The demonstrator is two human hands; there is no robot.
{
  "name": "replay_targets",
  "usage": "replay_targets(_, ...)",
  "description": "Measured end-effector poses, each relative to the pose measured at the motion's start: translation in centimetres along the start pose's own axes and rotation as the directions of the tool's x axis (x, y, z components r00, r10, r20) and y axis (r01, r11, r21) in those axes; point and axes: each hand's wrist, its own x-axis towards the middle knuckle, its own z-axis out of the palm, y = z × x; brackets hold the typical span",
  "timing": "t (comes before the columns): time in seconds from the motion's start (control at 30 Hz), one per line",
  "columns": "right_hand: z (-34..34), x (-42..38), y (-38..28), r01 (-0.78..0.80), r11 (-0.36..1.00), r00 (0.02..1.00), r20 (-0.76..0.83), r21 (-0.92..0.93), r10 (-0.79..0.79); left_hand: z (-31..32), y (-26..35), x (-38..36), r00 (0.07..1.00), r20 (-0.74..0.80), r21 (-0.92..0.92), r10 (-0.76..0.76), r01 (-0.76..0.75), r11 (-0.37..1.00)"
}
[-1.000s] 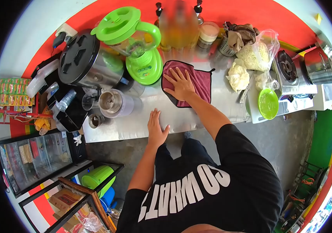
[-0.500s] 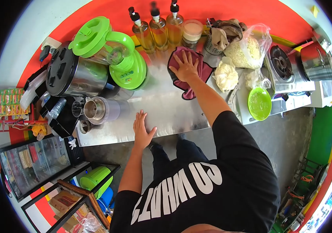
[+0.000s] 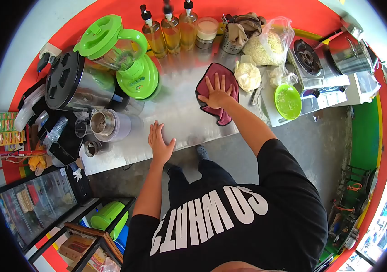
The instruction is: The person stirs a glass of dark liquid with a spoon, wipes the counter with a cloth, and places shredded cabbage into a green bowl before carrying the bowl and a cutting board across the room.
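Observation:
My right hand [image 3: 219,94] lies flat with fingers spread on a maroon cloth [image 3: 211,75] with a dark border. The cloth is spread on the metal table [image 3: 175,95], one corner pointing toward the front edge. My left hand [image 3: 159,144], fingers stretched, rests at the table's front edge, holding nothing. Left of it stands a pale cylindrical container with a metal top [image 3: 112,126]. Just right of the cloth sits a plastic bag of pale food [image 3: 248,75].
A green blender [image 3: 134,75] and a black-lidded metal pot [image 3: 69,81] stand at left. Pump bottles [image 3: 171,34] line the back. At right are a bag of shredded food [image 3: 266,47], a green bowl [image 3: 287,102] and a gas burner [image 3: 307,56].
My right hand and the cloth have moved toward the table's front edge. My left hand stays at the edge. The whole view has shifted a little.

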Motion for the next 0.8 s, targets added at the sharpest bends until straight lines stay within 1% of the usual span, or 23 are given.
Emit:
replay_targets(0.03, 0.2, -0.9, -0.4, -0.011, 1.000, 0.999, 0.043, 0.007, 0.010, 0.2, 0.4, 0.4, 1.000, -0.011, 0.029, -0.025, 0.025, 0.999)
replay_targets(0.07, 1.1, -1.6, -0.7, -0.004, 1.000, 0.999, 0.047, 0.022, 0.003, 0.7, 0.8, 1.1, 1.000, -0.007, 0.027, -0.019, 0.019, 0.999)
replay_targets(0.1, 1.8, -2.5, -0.8, -0.011, 1.000, 0.999, 0.044, 0.025, 0.010, 1.6, 1.0, 1.9, 0.996, -0.070, -0.056, 0.052, -0.056, 0.997)
replay_targets(0.13, 2.5, -3.3, -0.9, 0.019, 0.998, 0.999, 0.037, 0.065, -0.021, 2.0, 1.7, 3.0, 0.983, -0.139, -0.135, 0.119, -0.137, 0.981)
replay_targets(0.17, 3.2, -4.1, -1.0, 0.048, 0.993, 0.998, 0.028, 0.104, -0.052, 2.6, 2.7, 3.9, 0.982, -0.137, -0.137, 0.129, -0.148, 0.979)
replay_targets(0.23, 4.4, -5.3, -1.1, 0.064, 0.990, 0.998, -0.006, 0.124, -0.064, 3.9, 5.6, 5.7, 0.989, -0.087, -0.272, 0.118, -0.138, 0.952)
replay_targets(0.3, 5.5, -7.0, -1.3, 0.062, 0.994, 0.998, -0.025, 0.088, -0.060, 6.1, 6.9, 7.4, 0.989, -0.065, -0.304, 0.133, -0.146, 0.941)
replay_targets(0.37, 6.4, -8.4, -0.9, 0.056, 0.992, 0.998, -0.038, 0.115, -0.052, 7.6, 8.2, 8.3, 0.987, -0.039, -0.331, 0.153, -0.158, 0.930)
replay_targets(0.43, 7.5, -9.6, -0.5, 0.069, 0.991, 0.997, -0.048, 0.119, -0.064, 8.1, 10.0, 8.5, 0.990, 0.025, -0.340, 0.141, -0.124, 0.932)
replay_targets(0.47, 8.1, -10.3, -0.3, 0.060, 0.990, 0.995, -0.085, 0.127, -0.049, 8.2, 10.7, 8.2, 0.987, 0.058, -0.355, 0.149, -0.119, 0.927)
replay_targets(0.5, 8.8, -10.7, -0.1, 0.052, 0.990, 0.995, -0.087, 0.133, -0.041, 8.9, 10.8, 7.8, 0.985, 0.063, -0.355, 0.158, -0.126, 0.926)
replay_targets(0.57, 10.1, -11.7, 0.2, 0.032, 0.983, 0.988, -0.152, 0.182, -0.004, 9.9, 11.0, 6.8, 0.949, -0.044, -0.213, 0.312, -0.314, 0.925)
replay_targets(0.6, 9.9, -12.7, 0.2, 0.019, 0.983, 0.985, -0.169, 0.183, 0.013, 10.0, 11.4, 6.5, 0.957, -0.034, -0.292, 0.288, -0.285, 0.913)
replay_targets(0.63, 10.9, -12.7, 0.4, 0.011, 0.982, 0.984, -0.176, 0.189, 0.023, 10.2, 11.7, 6.4, 0.953, -0.031, -0.293, 0.300, -0.296, 0.909)
replay_targets(0.7, 13.1, -13.3, 0.4, 0.034, 0.974, 0.934, -0.355, 0.224, 0.049, 10.4, 11.6, 5.4, 0.943, 0.071, -0.330, 0.325, -0.285, 0.900)
replay_targets(0.73, 13.9, -14.1, 0.4, 0.056, 0.980, 0.896, -0.442, 0.193, 0.036, 10.6, 11.5, 5.0, 0.924, 0.118, -0.244, 0.365, -0.329, 0.912)
replay_targets(0.8, 14.9, -16.0, 0.0, 0.056, 0.972, 0.897, -0.438, 0.230, 0.052, 9.9, 11.2, 3.9, 0.907, 0.160, -0.273, 0.390, -0.339, 0.901)
